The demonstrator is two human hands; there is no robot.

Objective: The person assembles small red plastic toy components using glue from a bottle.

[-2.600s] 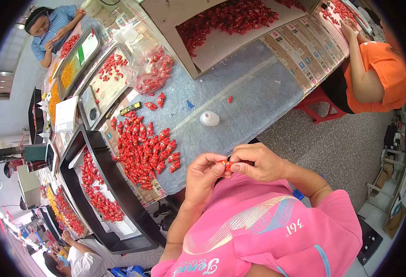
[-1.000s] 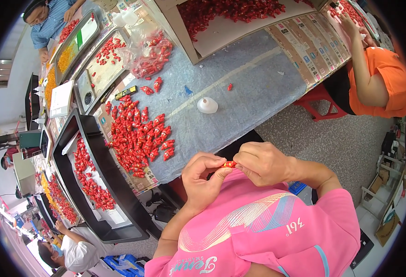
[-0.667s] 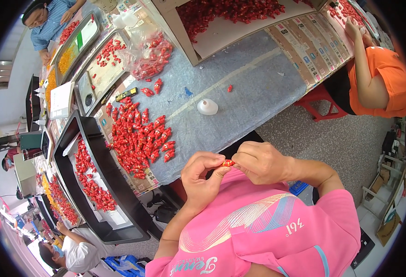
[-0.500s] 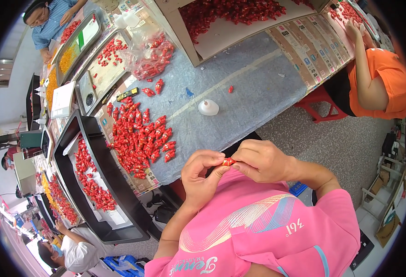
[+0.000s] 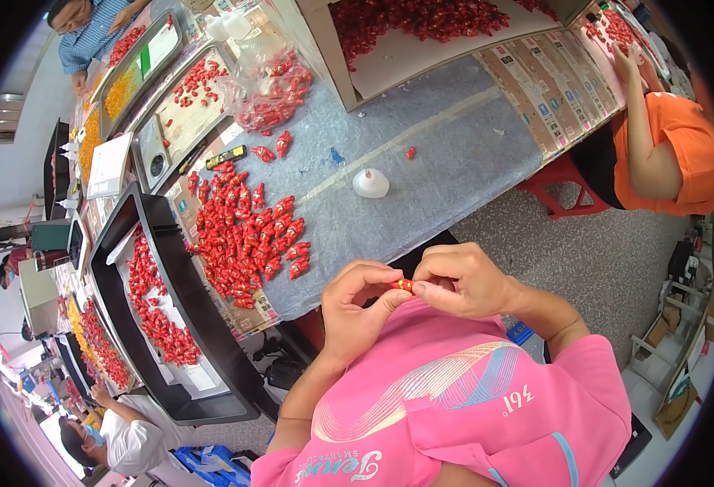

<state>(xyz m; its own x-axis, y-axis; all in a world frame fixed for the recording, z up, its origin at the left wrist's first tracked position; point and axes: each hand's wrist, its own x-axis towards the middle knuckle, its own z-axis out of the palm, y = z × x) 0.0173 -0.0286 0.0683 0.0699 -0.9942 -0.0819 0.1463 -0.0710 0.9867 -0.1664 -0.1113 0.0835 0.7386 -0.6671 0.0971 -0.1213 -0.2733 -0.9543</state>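
Close to my body, a small red figurine (image 5: 404, 284) with yellow marks sits between both hands, partly hidden by fingertips. My left hand (image 5: 355, 307) pinches its left end with thumb and forefinger. From the other side, my right hand (image 5: 464, 282) grips the right end the same way. A pile of similar red figurines (image 5: 247, 239) lies on the blue-grey table cover (image 5: 422, 154) to the left, beyond my left hand. Past my hands stands a small white squeeze bottle (image 5: 371, 183), with one loose red piece (image 5: 410, 152) lying to its right.
A black tray (image 5: 247, 381) of red parts stands at the left. Behind the pile are a plastic bag (image 5: 269, 89) of red pieces and a yellow-black tube (image 5: 225, 157). An open box (image 5: 334, 57) of red parts stands at the back. A co-worker in orange (image 5: 673, 154) sits at right.
The red figurine has turned a little between my fingertips, showing more yellow. Both hands stay in nearly the same place, and the whole view has shifted slightly.
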